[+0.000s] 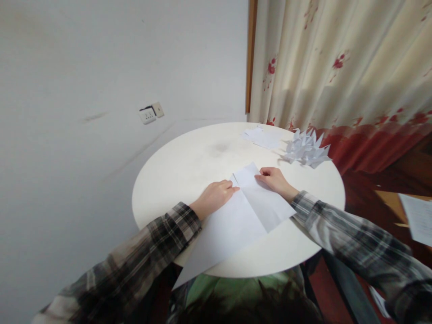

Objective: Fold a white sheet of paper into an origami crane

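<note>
A large white paper sheet point(232, 229) with a crease lies partly folded on the round white table, its lower left corner reaching past the near edge. My left hand point(218, 195) presses on the sheet near its top, fingers close together beside a narrow gap between two paper edges. At the sheet's upper right edge, my right hand point(275, 181) has its fingers closed on the paper. What lies under the fingers of both hands is hidden.
The round table point(168, 180) stands against a wall. At its back right are a pile of pointed folded paper pieces point(306, 148) and some flat white papers point(265, 137). A printed sheet point(418, 218) lies at the far right, below a patterned curtain point(310, 67).
</note>
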### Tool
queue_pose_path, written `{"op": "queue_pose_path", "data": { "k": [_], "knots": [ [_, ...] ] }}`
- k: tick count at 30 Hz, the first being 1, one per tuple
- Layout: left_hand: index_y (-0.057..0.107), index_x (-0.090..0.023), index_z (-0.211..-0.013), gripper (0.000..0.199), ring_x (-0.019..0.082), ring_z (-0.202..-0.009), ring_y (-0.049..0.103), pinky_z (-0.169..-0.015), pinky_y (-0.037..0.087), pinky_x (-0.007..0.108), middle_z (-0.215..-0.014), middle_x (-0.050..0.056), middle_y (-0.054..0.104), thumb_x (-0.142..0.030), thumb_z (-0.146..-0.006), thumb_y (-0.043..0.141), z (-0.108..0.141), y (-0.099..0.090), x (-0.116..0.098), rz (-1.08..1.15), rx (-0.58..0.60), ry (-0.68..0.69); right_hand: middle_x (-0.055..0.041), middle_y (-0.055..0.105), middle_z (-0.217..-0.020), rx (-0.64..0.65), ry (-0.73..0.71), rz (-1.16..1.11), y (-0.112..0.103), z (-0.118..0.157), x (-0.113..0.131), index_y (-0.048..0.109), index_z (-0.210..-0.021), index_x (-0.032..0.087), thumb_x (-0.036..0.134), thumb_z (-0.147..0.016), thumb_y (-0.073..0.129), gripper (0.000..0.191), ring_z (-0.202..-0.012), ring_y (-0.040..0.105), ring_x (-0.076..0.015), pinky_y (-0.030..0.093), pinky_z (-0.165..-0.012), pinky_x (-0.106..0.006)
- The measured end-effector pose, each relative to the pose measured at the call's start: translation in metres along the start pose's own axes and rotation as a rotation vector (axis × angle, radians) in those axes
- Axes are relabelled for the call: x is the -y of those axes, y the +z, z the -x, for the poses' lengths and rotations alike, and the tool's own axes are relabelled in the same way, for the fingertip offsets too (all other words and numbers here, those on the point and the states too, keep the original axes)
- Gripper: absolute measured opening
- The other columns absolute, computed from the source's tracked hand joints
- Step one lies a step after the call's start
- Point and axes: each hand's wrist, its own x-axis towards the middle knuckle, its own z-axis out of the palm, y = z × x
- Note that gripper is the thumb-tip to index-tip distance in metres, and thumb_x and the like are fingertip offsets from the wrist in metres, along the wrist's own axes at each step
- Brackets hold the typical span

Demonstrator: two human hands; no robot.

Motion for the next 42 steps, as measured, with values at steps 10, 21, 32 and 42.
{"op": "queue_pose_path", "data": {
  "k": [10, 21, 32, 42],
  "knots": [
    [0.060, -0.019, -0.106, 0.029, 0.016, -0.080, 0.055, -0.066, 0.043, 0.025, -0.082, 0.004, 0.058, -0.021, -0.094, 0.034, 0.000, 0.001, 0.001, 0.032, -0.008, -0.005, 0.0041, 0.035, -0.048, 0.003, 0.024, -0.065, 0.000, 0.001, 0.000, 0.044, -0.050, 0.018, 0.039, -0.062, 0.050, 0.025, -0.050, 0.032, -0.0093, 0.021, -0.049, -0.025],
    [0.060, -0.020, -0.107, 0.027, 0.016, -0.080, 0.055, -0.066, 0.042, 0.025, -0.084, 0.004, 0.059, -0.021, -0.093, 0.037, -0.001, 0.003, 0.004, -0.006, -0.023, -0.003, 0.0032, 0.036, -0.047, 0.003, 0.051, -0.071, -0.007, 0.006, 0.001, 0.045, -0.050, 0.017, 0.050, -0.068, 0.050, 0.038, -0.049, 0.032, -0.0090, 0.020, -0.048, -0.025],
    [0.062, -0.020, -0.103, 0.024, 0.016, -0.080, 0.055, -0.067, 0.043, 0.026, -0.086, 0.004, 0.058, -0.027, -0.089, 0.045, -0.004, -0.001, -0.008, 0.011, -0.114, -0.025, 0.0031, 0.040, -0.049, 0.055, -0.032, 0.046, -0.011, 0.015, -0.003, 0.046, -0.052, 0.017, 0.041, -0.067, 0.049, 0.028, -0.051, 0.036, -0.0098, 0.024, -0.050, -0.024],
    [0.064, -0.023, -0.101, 0.024, 0.014, -0.076, 0.053, -0.062, 0.042, 0.024, -0.082, 0.003, 0.055, -0.025, -0.090, 0.043, 0.001, 0.010, -0.006, 0.061, -0.199, -0.049, 0.0039, 0.035, -0.050, 0.065, -0.042, -0.010, -0.011, 0.014, -0.003, 0.042, -0.052, 0.018, 0.039, -0.068, 0.049, 0.028, -0.052, 0.033, -0.0095, 0.023, -0.051, -0.025]
  ]
}}
